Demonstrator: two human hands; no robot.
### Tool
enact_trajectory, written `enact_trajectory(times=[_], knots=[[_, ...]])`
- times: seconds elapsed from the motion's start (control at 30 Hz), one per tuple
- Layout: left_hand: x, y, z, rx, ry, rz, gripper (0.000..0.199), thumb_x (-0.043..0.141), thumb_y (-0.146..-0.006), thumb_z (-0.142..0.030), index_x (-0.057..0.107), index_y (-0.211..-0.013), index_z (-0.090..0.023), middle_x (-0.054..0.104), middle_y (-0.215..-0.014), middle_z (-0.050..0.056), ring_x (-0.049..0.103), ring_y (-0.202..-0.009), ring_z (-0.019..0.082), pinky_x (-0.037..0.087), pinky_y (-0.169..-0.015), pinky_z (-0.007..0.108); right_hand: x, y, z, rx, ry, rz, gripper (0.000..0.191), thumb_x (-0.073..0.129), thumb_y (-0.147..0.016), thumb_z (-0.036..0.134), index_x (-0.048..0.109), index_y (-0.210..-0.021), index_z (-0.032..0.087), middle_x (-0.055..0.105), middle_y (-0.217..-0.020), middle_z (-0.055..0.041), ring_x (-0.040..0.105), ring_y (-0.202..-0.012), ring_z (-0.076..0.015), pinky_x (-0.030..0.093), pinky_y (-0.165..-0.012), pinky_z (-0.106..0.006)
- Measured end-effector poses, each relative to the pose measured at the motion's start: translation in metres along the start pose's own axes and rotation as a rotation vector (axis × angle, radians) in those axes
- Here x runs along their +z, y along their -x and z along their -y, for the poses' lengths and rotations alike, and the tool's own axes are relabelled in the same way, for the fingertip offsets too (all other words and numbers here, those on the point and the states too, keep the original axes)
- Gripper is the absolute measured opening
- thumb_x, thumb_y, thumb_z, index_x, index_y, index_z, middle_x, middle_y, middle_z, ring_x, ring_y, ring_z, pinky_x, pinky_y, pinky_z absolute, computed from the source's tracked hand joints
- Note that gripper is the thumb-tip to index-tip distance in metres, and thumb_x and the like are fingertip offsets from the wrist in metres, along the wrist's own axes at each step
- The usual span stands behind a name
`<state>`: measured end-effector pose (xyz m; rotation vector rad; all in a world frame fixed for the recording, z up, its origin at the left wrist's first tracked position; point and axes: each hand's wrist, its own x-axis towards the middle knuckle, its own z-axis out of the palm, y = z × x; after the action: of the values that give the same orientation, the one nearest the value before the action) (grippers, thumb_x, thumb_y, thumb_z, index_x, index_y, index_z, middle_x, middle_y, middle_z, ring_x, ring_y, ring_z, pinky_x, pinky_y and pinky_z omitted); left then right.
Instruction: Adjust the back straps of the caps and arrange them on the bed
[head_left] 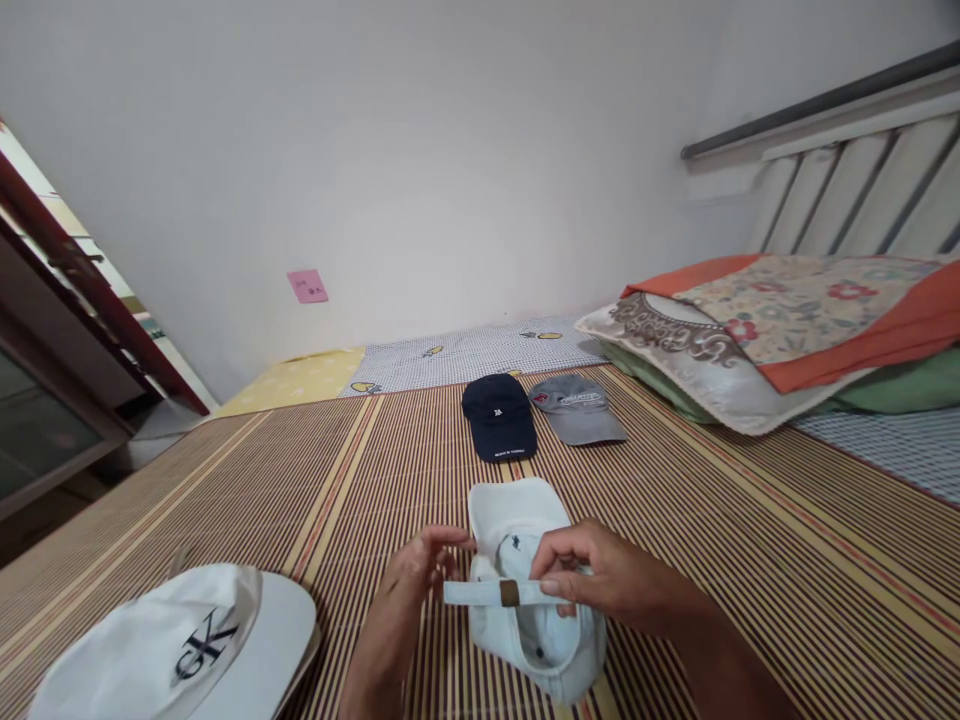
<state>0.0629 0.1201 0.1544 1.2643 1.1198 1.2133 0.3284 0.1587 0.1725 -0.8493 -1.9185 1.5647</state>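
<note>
Pale blue cap [529, 560] sits between the two hands, brim pointing away from them, inside facing up. White strap [480, 592] runs across its rear opening, brown buckle [509, 593] mid-strap, between the hands.

Right hand [562, 578]: pinching the right part of the strap, thumb and index closed on it, over the cap's right side. Left hand [442, 565]: just beside the strap's left end, fingers bent, index stretched toward the cap's edge. Can't tell if it grips or touches the strap; its fingertips are partly hidden.

Both hands are over a striped mat [360, 520], cap on it too.

White cap [150, 650] with big dark letters: left of the left hand, well apart, brim toward that hand, cut off at the frame bottom.

Navy cap [501, 415]: ahead of the hands, past the pale blue brim, apart from it. Grey cap [577, 408]: just right of navy, ahead of the right hand.

Farther out past the right hand: pillow [667, 340], orange-edged floral cloth [795, 300] on top. Checked cloth [450, 355]: beyond the mat, straight ahead of the hands. Yellow cloth [300, 385]: ahead-left of the left hand. Pink note [307, 286]: on the wall [480, 180] above that.
</note>
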Motion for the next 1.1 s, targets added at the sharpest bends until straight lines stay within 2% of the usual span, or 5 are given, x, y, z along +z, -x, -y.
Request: enact_trajectory(times=[0.1,0.17,0.47,0.63,1.1], knots=[[0.004,0.003,-0.010,0.053,-0.201,0.107,0.045,0.067,-0.088,-0.062,0.076,-0.112,-0.024,0.074,-0.115,0.008,0.063,-0.103,0.026,0.047,-0.087,0.034,0.000,0.000,0.001,-0.009,-0.015,0.007,0.027,0.071,-0.086,0.042,0.076,-0.090,0.016,0.069,-0.069,-0.0009,0.063,-0.064,-0.0150,0.044,-0.063,-0.025],[0.010,0.004,-0.012,0.021,-0.278,0.207,0.040,0.070,-0.088,-0.057,0.076,-0.110,-0.025,0.075,-0.112,0.007,0.063,-0.107,0.028,0.046,-0.091,0.036,-0.001,0.000,0.000,-0.028,0.010,-0.007,0.025,0.070,-0.088,0.040,0.076,-0.091,0.016,0.069,-0.071,-0.0006,0.061,-0.066,-0.0148,0.043,-0.064,-0.025],[0.012,0.000,-0.003,-0.016,-0.185,0.340,0.038,0.067,-0.091,-0.056,0.077,-0.092,-0.020,0.069,-0.087,0.004,0.059,-0.083,0.020,0.041,-0.077,0.030,-0.015,0.006,-0.008,0.006,0.020,0.034,0.034,0.077,-0.083,0.047,0.079,-0.099,0.017,0.075,-0.085,-0.0036,0.065,-0.078,-0.0171,0.046,-0.072,-0.027],[0.014,-0.001,-0.003,0.023,-0.112,0.378,0.043,0.081,-0.075,-0.061,0.080,-0.089,-0.020,0.067,-0.092,0.005,0.060,-0.090,0.023,0.041,-0.081,0.032,-0.017,0.005,-0.015,0.039,-0.007,0.037,0.024,0.082,-0.075,0.036,0.079,-0.090,0.017,0.076,-0.081,-0.0025,0.067,-0.076,-0.0169,0.048,-0.071,-0.027],[0.017,-0.001,0.004,-0.170,-0.049,0.331,0.040,0.092,-0.061,-0.047,0.070,-0.080,-0.018,0.061,-0.077,0.000,0.049,-0.070,0.014,0.035,-0.063,0.025,-0.020,0.007,-0.021,-0.002,-0.081,0.031,0.024,0.081,-0.077,0.038,0.075,-0.087,0.018,0.071,-0.077,-0.0003,0.062,-0.071,-0.0146,0.043,-0.067,-0.026]])
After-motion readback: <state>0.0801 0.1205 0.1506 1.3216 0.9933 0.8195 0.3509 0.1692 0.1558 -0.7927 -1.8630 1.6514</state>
